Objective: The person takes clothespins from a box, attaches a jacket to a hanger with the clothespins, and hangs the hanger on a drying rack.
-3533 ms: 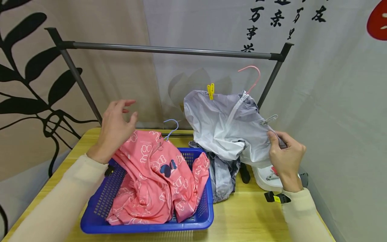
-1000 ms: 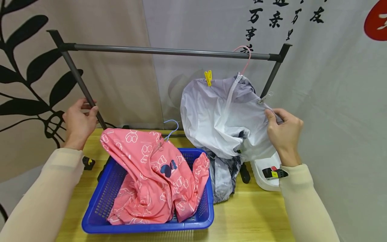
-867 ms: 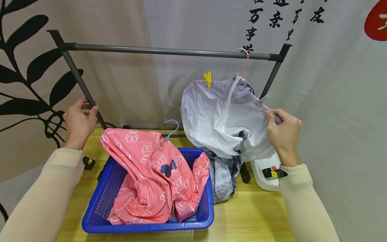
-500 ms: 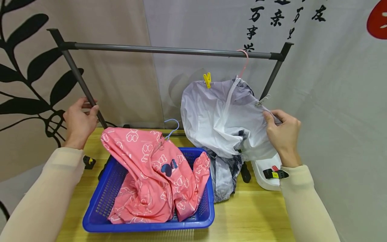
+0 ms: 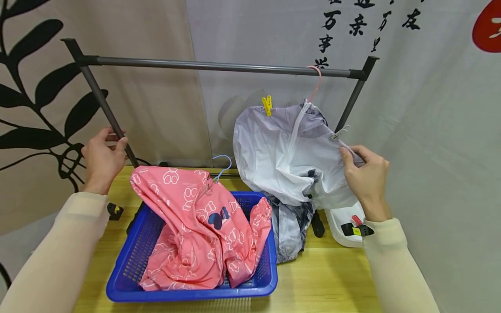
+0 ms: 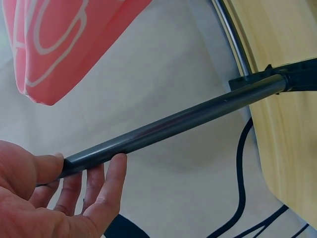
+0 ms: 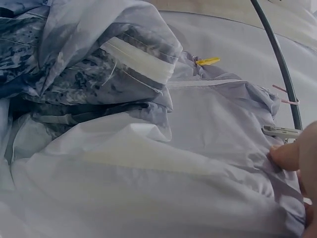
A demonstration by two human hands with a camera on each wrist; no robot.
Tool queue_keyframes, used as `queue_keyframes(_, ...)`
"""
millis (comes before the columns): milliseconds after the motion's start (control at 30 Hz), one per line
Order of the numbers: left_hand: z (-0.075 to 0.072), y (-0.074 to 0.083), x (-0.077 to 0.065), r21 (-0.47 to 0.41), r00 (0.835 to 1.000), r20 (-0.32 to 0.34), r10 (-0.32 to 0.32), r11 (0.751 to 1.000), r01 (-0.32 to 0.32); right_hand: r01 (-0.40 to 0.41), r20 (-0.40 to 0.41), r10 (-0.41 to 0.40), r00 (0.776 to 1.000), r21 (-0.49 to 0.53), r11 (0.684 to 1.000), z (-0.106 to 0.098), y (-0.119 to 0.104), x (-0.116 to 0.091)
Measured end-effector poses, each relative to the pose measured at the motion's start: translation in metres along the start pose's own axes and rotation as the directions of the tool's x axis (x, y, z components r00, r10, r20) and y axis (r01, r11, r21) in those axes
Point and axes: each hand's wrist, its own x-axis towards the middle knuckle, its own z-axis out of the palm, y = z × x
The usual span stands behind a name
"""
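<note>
At lower centre, nearest you, the blue basket (image 5: 188,297) contains the pink garment (image 5: 203,228), whose upper-left corner spills past the rim; a brushing sleeve could drag it out. Farther right, the white tray (image 5: 339,226) holds a red clip (image 5: 357,220), the rest partly screened from view. Behind, at centre right, the grey-white garment (image 5: 270,150) hangs by its pink hook (image 5: 319,80) over the rail (image 5: 219,65). Your right hand (image 5: 369,174) pinches its edge; pulling too hard could pop the yellow clip (image 5: 267,105) or pale clip (image 5: 339,132) loose. Your left hand's (image 5: 102,158) fingers grip the left post (image 5: 101,101); releasing mid-tug could tip the rack.
</note>
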Motion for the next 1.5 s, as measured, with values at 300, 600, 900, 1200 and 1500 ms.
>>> queue_keyframes(300, 0.002, 0.000, -0.002, 0.001, 1.000, 0.001, 0.008, 1.000, -0.008, 0.095, -0.036, -0.097, 0.995, -0.052, 0.994, -0.005, -0.002, -0.007)
queue_keyframes(600, 0.001, 0.000, -0.001, 0.005, 1.000, 0.003, -0.006, 1.000, 0.006, 0.168, -0.044, -0.171, 0.984, -0.060, 0.984, -0.008, -0.009, -0.013)
queue_keyframes(900, 0.001, -0.001, 0.002, -0.002, 1.000, 0.006, -0.005, 1.000, 0.005, 0.229, -0.033, -0.232, 0.972, -0.071, 0.971, -0.007, -0.010, -0.024)
queue_keyframes(1200, 0.001, -0.002, 0.001, -0.012, 1.000, -0.004, 0.007, 1.000, -0.007, 0.300, -0.042, -0.303, 0.952, -0.070, 0.951, 0.002, -0.013, -0.036)
queue_keyframes(1500, 0.001, -0.001, 0.000, -0.011, 1.000, -0.005, -0.016, 1.000, 0.016, 0.359, 0.003, -0.360, 0.933, -0.077, 0.930, 0.012, -0.021, -0.054)
